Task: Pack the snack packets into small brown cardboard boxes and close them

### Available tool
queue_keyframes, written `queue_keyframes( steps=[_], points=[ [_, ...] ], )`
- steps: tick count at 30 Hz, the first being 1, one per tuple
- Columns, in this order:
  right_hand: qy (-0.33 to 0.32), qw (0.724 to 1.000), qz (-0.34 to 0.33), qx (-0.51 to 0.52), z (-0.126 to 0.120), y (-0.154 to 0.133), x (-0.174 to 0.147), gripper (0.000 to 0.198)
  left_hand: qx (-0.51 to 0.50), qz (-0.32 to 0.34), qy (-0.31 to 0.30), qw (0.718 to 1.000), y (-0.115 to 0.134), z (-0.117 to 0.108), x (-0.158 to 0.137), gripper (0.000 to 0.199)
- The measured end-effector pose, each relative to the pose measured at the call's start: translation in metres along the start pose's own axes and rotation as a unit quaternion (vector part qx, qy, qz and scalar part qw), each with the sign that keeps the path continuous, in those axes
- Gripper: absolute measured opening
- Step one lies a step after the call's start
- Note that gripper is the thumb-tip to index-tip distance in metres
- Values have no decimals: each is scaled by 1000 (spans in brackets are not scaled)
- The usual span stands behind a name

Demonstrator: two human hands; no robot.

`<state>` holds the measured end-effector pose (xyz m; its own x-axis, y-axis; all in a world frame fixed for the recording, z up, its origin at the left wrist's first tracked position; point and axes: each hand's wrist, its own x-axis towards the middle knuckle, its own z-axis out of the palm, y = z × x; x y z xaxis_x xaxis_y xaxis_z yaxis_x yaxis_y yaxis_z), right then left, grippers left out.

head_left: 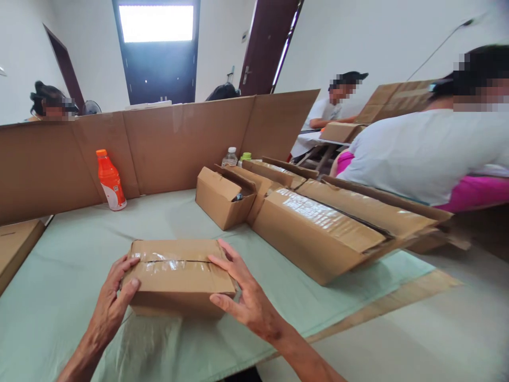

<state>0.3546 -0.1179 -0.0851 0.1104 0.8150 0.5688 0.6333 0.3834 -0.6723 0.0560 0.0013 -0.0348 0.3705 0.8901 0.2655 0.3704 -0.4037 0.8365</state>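
Observation:
A brown cardboard box [178,278] is on the pale green table cover in front of me, its top flaps folded down along a middle seam with shiny clear tape on it. My left hand [119,286] grips the box's left end, thumb on the top near the front corner. Around the right end is my right hand [242,289], with fingers on the top flap and thumb against the front edge. The undersides of both hands are hidden.
A smaller part-open box [222,199] and several larger cardboard boxes [314,223] stand to the right. An orange bottle [111,180] is by the upright cardboard screen [159,148]. Another box [16,244] lies at left. A co-worker [413,143] sits at right; other people are farther back.

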Motion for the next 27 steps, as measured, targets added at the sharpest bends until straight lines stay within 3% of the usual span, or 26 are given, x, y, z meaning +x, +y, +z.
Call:
queue_keyframes(
  steps=[5,11,17,22,27],
  points=[
    [85,990,20,-110,-34,-2,-34,53,-34,37,-92,995,21,45,24,51],
    [220,946,64,-228,-63,-6,-72,47,-110,94,-207,968,50,124,70,48],
    [267,914,31,-305,-80,-1,-88,47,-153,117,-256,947,67,196,116,52],
    [283,896,16,-343,-90,10,-82,45,-166,97,-223,956,54,217,108,81],
    [315,881,-2,-353,-90,21,-68,47,-156,97,-204,962,37,234,77,82]
  ],
)
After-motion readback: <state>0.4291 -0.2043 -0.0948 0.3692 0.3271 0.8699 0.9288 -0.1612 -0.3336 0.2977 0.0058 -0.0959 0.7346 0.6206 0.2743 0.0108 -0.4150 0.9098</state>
